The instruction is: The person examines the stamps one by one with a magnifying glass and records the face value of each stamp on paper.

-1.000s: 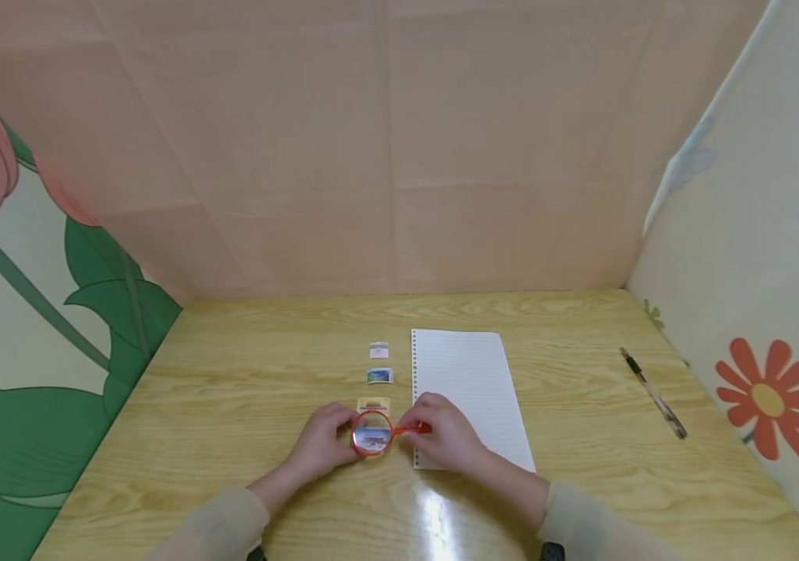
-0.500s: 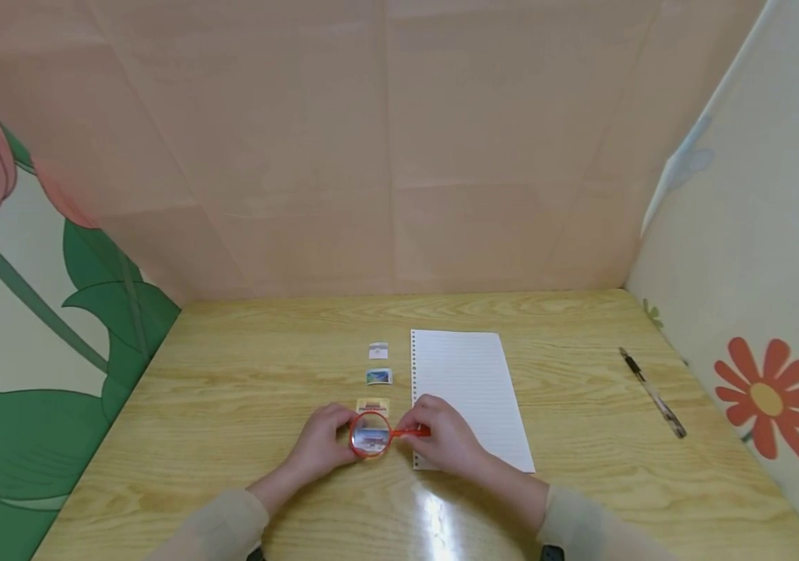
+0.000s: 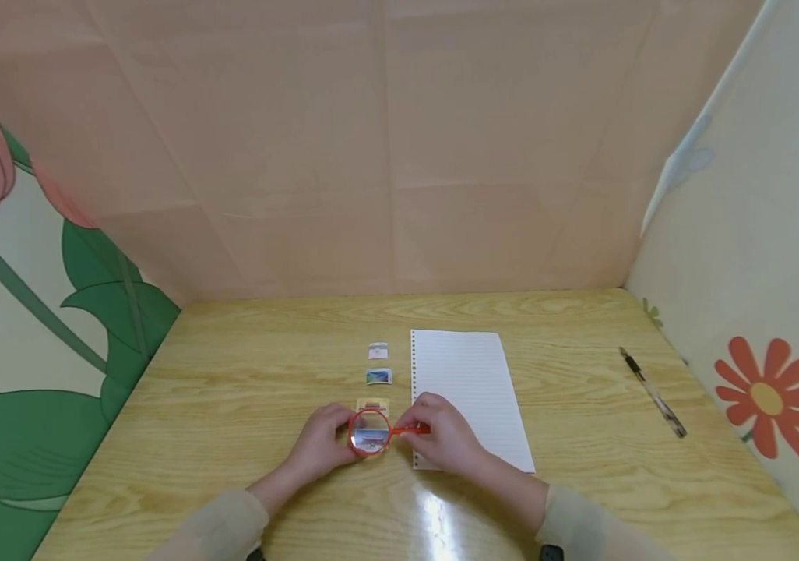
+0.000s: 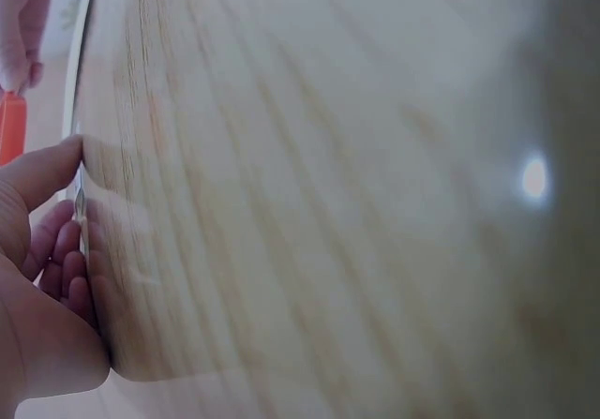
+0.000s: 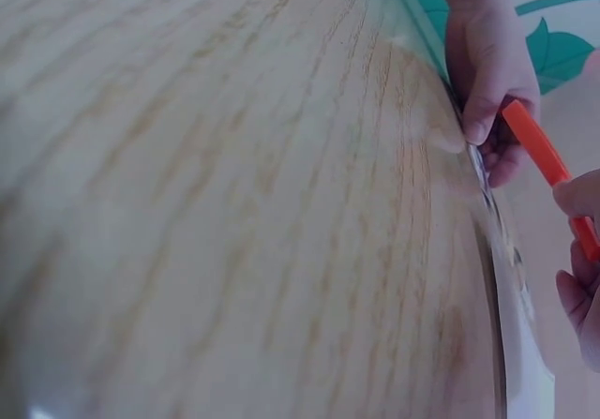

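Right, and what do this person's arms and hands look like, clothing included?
Pale beige sleeves stop short of the left hand and right hand, both ungloved. A small black object shows by each sleeve at the head view's bottom edge, too cut off to identify.

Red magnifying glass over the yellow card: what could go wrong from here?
The right hand pinches the red magnifying glass by its handle alone, so it might slip onto the yellow card beneath. The left hand, at the card's edge, could nudge that card. The right forearm crosses the lined sheet and may drag it askew.
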Motion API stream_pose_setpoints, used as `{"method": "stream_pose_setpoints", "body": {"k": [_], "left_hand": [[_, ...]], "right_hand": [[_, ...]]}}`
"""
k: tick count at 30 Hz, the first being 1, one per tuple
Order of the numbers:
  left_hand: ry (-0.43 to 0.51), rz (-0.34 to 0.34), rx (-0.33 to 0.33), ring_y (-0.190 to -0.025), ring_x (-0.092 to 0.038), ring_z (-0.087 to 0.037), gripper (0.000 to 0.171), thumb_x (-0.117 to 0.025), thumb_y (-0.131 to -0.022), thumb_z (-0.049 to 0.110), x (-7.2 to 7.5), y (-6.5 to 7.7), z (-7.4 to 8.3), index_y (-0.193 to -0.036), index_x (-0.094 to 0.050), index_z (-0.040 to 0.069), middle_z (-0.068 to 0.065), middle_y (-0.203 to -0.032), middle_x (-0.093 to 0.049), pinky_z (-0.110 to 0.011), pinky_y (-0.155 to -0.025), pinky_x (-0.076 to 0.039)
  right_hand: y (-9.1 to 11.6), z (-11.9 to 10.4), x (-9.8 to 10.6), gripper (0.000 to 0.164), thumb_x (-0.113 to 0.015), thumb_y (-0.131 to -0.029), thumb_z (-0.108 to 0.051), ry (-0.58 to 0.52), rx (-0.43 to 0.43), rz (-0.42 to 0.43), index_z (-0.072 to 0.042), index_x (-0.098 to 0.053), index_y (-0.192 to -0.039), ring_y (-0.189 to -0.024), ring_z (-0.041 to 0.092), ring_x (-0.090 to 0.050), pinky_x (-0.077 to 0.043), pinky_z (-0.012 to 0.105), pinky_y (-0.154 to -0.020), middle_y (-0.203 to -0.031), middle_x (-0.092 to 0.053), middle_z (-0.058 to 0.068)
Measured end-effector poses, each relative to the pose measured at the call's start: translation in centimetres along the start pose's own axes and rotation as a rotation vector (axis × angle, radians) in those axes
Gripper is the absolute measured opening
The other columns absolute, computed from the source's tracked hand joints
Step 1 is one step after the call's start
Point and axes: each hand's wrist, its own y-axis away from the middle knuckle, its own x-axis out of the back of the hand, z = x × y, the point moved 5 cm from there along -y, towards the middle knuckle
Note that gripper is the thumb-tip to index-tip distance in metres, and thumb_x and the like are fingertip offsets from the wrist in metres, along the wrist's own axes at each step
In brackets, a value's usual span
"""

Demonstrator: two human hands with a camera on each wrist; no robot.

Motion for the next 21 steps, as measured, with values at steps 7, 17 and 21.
{"method": "stream_pose_setpoints", "body": {"k": [7, 17, 21], "left_hand": [[0.003, 0.000, -0.018, -0.084, -0.058, -0.017, 0.039, -0.092, -0.062, 0.018, 0.1, 0.0, 0.1, -0.094, -0.072, 0.006, -0.004, -0.090, -0.067, -0.036, -0.080, -0.049], [0.018, 0.009, -0.002, -0.085, -0.058, -0.017, 0.035, -0.091, -0.061, 0.014, 0.1, 0.0, 0.1, -0.090, -0.072, 0.008, -0.001, -0.090, -0.067, -0.036, -0.081, -0.048], [0.031, -0.003, 0.030, -0.086, -0.058, -0.017, 0.034, -0.091, -0.064, 0.017, 0.0, 0.0, 0.0, -0.092, -0.073, 0.010, 0.002, -0.089, -0.065, -0.035, -0.081, -0.047]], "right_hand": [[0.0, 0.0, 0.0, 0.017, -0.083, -0.076, -0.004, -0.001, -0.005, -0.012, -0.015, -0.076, -0.087, -0.079, 0.007, -0.051, -0.046, 0.023, -0.069, -0.083, -0.057, -0.010], [0.3, 0.3, 0.1, 0.017, -0.083, -0.076, -0.003, -0.011, -0.032, -0.019, -0.015, -0.076, -0.086, -0.077, 0.006, -0.050, -0.046, 0.022, -0.067, -0.081, -0.056, -0.010], [0.6, 1.1, 0.9, 0.018, -0.083, -0.075, -0.002, -0.025, -0.012, 0.023, -0.014, -0.076, -0.085, -0.072, 0.006, -0.049, -0.045, 0.021, -0.063, -0.078, -0.056, -0.009]]}}
